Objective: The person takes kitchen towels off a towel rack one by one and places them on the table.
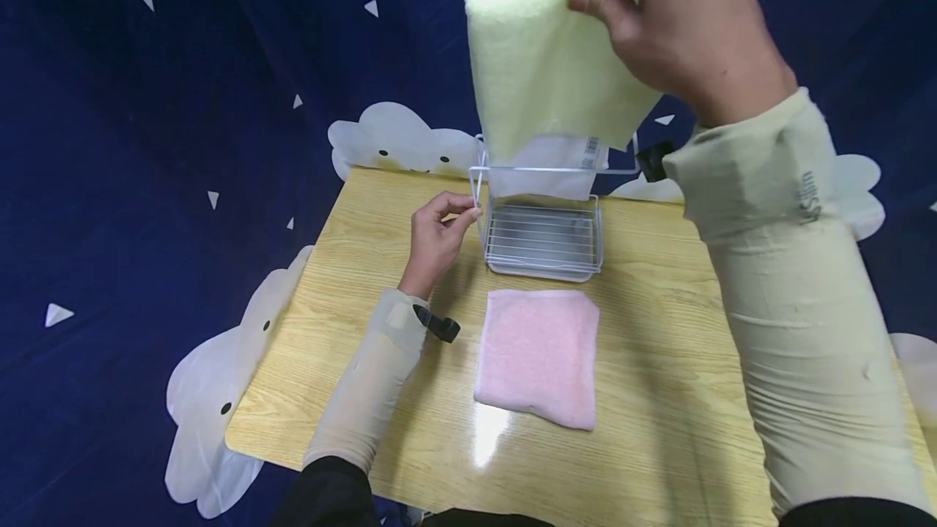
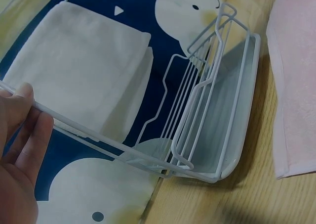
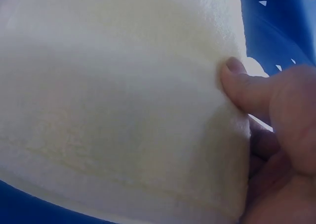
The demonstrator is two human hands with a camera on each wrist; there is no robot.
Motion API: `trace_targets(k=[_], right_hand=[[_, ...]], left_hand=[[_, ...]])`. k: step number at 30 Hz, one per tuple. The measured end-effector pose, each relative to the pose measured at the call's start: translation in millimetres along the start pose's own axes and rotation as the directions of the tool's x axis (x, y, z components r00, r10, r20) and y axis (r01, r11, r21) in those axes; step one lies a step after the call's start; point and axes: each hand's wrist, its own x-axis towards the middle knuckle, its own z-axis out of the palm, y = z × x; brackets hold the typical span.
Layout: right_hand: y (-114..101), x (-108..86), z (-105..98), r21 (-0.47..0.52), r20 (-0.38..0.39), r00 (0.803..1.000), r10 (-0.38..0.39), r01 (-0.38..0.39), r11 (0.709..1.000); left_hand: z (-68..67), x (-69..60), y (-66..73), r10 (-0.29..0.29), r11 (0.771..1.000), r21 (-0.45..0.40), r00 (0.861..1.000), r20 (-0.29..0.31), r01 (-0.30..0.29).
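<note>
My right hand (image 1: 688, 31) pinches a folded pale yellow towel (image 1: 542, 63) by its top edge, holding it up above the white wire rack (image 2: 98, 122). In the right wrist view, the thumb lies on the near face of the towel. My left hand (image 1: 433, 238) pinches the rack's left upright between thumb and fingers. A white towel (image 2: 94, 61) hangs in the rack's upper part, partly hidden by the yellow one in the head view. On the table before the rack, a pink towel (image 1: 540, 356) lies flat.
At the rack's foot, a shallow light grey tray (image 2: 242, 110) sits under a wire shelf. The wooden table (image 1: 366, 283) reaches back to a dark blue curtain (image 1: 183, 63) with white clouds and triangles.
</note>
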Motion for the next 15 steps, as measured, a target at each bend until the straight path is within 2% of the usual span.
trace_targets(k=[8, 15], right_hand=[[4, 0.7, -6, -0.008, -0.036, 0.999, -0.004, 0.003, 1.0], [18, 0.1, -11, -0.048, -0.129, 0.99, -0.065, 0.059, 0.997]], left_hand=[[0.0, 0.2, -2.1, 0.008, 1.0, -0.011, 1.0, -0.003, -0.008], [0.4, -0.1, -0.9, -0.006, 1.0, -0.014, 1.0, -0.004, 0.006]])
